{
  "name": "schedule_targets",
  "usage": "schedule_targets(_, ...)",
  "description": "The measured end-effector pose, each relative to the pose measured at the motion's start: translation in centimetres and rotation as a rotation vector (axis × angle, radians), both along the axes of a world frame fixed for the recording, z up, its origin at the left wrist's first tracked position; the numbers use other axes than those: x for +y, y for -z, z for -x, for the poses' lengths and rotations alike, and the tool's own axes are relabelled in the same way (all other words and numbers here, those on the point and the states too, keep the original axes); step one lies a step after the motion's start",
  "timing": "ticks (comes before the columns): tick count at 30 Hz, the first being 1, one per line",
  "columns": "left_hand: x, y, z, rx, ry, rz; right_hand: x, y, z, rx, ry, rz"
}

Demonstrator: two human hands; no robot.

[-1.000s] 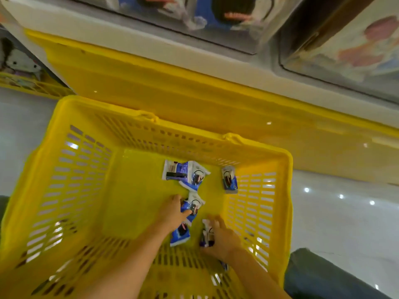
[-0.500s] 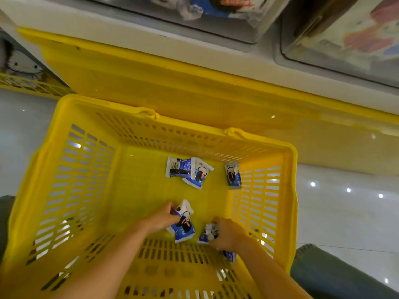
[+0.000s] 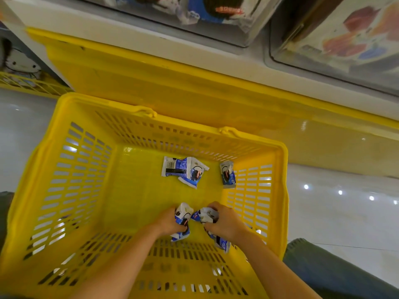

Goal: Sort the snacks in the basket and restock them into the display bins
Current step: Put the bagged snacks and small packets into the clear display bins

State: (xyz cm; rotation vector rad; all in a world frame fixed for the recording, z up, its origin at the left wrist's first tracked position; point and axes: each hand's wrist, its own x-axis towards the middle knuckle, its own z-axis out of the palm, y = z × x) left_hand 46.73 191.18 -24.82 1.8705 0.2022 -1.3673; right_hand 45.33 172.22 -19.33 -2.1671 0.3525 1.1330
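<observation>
head view: left hand point(image 3: 167, 223), right hand point(image 3: 227, 223) — fingers point(image 3: 213, 205) clamped on snack packets point(image 3: 182, 220) — in one yellow basket point(image 3: 86, 169); three loose packets point(image 3: 192, 174) beyond.

Basket point(image 3: 64, 169) is bright yellow with slotted walls, same yellow as the shelf base point(image 3: 172, 83) on the far side. Snack packets point(image 3: 183, 171) are blue and white with black cookie prints, and the floor point(image 3: 323, 201) is glossy white.

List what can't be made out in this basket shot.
All from the head view.
Count of held packets: hidden by the curled fingers of the left hand and right hand.
Print on the loose packets: too small.
Display bins: blurred, cut off by the top edge.
</observation>
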Motion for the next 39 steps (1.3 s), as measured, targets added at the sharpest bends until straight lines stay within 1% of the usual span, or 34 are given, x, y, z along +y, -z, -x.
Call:
schedule_targets(3, 0.9, -1.6, -0.9, -0.003, -0.192, 0.007, 0.1, -1.5, -0.9, -0.074, 0.097, -0.063)
schedule_targets(5, 1.3, -3.1, -1.9, -0.027, -0.344, -0.016, 0.2, -3.0, -1.9, -0.146, 0.205, -0.123)
schedule_targets(7, 1.4, -5.2, -2.9, -0.01, -0.516, -0.005, 0.4, -4.8, -3.0, -0.241, 0.315, -0.179)
schedule_targets(8, 1.4, -6.3, -3.3, 0.015, -0.613, 0.042, 0.7, -5.8, -3.5, -0.294, 0.379, -0.207)
schedule_targets(10, 0.9, -8.6, -3.8, 0.087, -0.83, 0.203, 1.5, -7.7, -4.4, -0.387, 0.529, -0.275)
schedule_targets(12, 0.2, -11.0, -3.9, 0.155, -0.982, 0.36, 2.7, -9.7, -5.0, -0.456, 0.672, -0.385)
schedule_targets(14, -0.6, -12.9, -3.9, 0.167, -0.984, 0.49, 3.9, -11.5, -5.2, -0.524, 0.781, -0.526)
schedule_targets(16, -1.3, -14.8, -3.8, 0.189, -0.944, 0.614, 5.0, -12.9, -5.1, -0.583, 0.841, -0.599)
schedule_targets(17, -1.6, -15.6, -3.7, 0.216, -0.973, 0.665, 5.6, -13.5, -5.1, -0.606, 0.859, -0.622)
schedule_targets(20, -1.6, -17.8, -3.7, 0.274, -1.15, 0.789, 6.6, -15.0, -4.8, -0.675, 0.83, -0.616)
schedule_targets(21, -1.3, -18.5, -3.7, 0.264, -1.171, 0.816, 6.8, -15.6, -4.8, -0.693, 0.808, -0.609)
schedule_targets(23, -0.5, -20.1, -3.9, 0.218, -1.146, 0.857, 7.2, -16.6, -4.8, -0.729, 0.773, -0.618)
schedule_targets(26, 0.5, -22.8, -4.1, 0.126, -1.103, 0.832, 7.8, -18.1, -5.0, -0.765, 0.723, -0.639)
schedule_targets(29, 1.1, -25.2, -4.4, 0.041, -1.152, 0.764, 8.9, -19.7, -5.5, -0.774, 0.708, -0.678)
schedule_targets(33, 2.6, -28.1, -5.5, -0.097, -1.184, 0.749, 10.6, -22.8, -6.9, -0.752, 0.794, -0.756)
schedule_targets(36, 3.8, -30.6, -6.8, -0.164, -1.231, 0.777, 12.5, -25.7, -8.8, -0.727, 0.888, -0.794)
schedule_targets(39, 5.2, -33.5, -8.6, -0.219, -1.273, 0.807, 14.8, -28.6, -11.4, -0.746, 0.966, -0.841)
